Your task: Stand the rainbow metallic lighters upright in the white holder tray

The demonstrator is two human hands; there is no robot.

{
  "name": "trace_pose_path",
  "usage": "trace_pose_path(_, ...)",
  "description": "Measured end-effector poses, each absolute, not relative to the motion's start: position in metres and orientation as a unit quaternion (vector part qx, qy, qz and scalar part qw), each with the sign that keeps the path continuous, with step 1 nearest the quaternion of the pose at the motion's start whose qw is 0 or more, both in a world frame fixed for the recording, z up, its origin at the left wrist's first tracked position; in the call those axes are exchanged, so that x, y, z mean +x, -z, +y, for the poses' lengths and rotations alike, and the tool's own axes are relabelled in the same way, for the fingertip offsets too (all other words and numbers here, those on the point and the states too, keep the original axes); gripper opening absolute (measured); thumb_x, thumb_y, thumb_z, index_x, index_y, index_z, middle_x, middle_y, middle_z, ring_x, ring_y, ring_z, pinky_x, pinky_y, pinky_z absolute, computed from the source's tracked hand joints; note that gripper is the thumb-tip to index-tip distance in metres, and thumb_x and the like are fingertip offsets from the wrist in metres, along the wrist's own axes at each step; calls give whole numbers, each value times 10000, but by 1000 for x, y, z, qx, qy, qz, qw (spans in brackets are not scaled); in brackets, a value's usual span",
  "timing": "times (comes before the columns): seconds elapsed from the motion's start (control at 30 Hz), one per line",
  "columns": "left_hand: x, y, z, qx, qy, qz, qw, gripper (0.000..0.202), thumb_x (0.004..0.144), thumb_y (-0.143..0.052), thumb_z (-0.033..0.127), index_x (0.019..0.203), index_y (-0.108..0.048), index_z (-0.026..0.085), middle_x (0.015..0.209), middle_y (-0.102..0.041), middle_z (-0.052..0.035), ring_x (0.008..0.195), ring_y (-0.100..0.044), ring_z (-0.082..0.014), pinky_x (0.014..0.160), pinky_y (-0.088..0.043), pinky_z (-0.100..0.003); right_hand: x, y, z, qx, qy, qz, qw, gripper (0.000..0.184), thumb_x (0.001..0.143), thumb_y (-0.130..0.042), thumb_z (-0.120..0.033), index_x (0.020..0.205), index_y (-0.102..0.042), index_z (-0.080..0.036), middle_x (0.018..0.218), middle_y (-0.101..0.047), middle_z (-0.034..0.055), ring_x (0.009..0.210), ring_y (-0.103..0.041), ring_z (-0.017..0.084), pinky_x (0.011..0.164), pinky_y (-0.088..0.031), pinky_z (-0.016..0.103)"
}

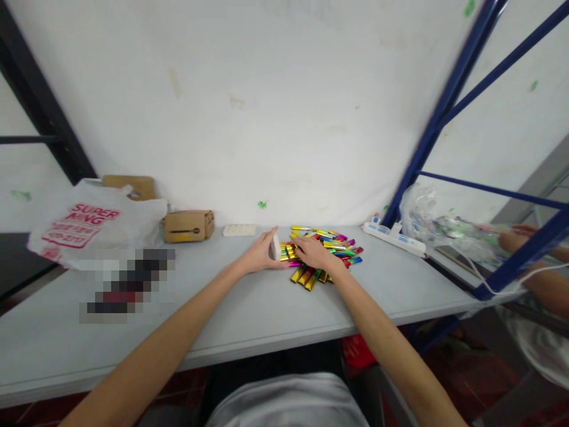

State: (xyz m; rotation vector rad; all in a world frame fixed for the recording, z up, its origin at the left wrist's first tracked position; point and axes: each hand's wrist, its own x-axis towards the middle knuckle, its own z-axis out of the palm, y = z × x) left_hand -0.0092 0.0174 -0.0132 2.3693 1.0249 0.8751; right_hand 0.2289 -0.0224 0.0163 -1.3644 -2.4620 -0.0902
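Observation:
My left hand (258, 254) is wrapped around a small white box (276, 248) stood on its side, thumb and fingers gripping its edges. Several shiny yellow and green foil-wrapped sticks (285, 251) poke out of its right side. My right hand (313, 252) has its fingers bent and closed on the foil sticks beside the box; the fingertips are partly hidden. Under and around that hand spreads a loose pile of foil sticks (342, 254) in gold, red, green, blue and purple.
Behind my left hand lies a white gridded tray (240, 230). Further left are a small cardboard box (189, 226) and a white plastic bag (95, 222). A power strip (395, 238) lies at right, near a blue metal frame (433, 130). Another person's arm (540, 284) shows beyond the frame.

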Motion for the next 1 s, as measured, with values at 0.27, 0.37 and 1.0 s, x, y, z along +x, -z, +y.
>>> trace_pose_path(0.27, -9, 11, 16, 854, -319, 356, 204, 1334, 568, -855, 677, 1611, -161, 217, 1571, -342, -187, 1433, -395, -359, 1176, -355, -461, 195, -15, -29, -451, 81, -876, 150, 336, 1045, -373, -250, 1292, -585, -164, 1359, -608, 142, 1265, -539, 248, 1112, -356, 485)
trace_pose_path(0.37, -8, 7, 13, 852, -322, 349, 221, 1337, 555, -876, 642, 1608, -171, 217, 1539, -378, -186, 1380, -458, -353, 1140, -407, -461, 185, -12, -32, -428, 103, -890, 117, 305, 1041, -402, -256, 1243, -620, -189, 1340, -614, 136, 1282, -517, 250, 1165, -266, 545)
trace_pose_path(1.0, -48, -27, 11, 850, -291, 375, 230, 1085, 549, -875, 608, 1472, -441, 240, 1540, -414, -147, 1375, -467, -346, 1096, -471, -484, 195, -14, -37, -457, 94, -870, 160, 373, 1069, -358, -342, 1335, -565, -184, 1374, -589, 144, 1298, -502, 266, 1111, -335, 565)
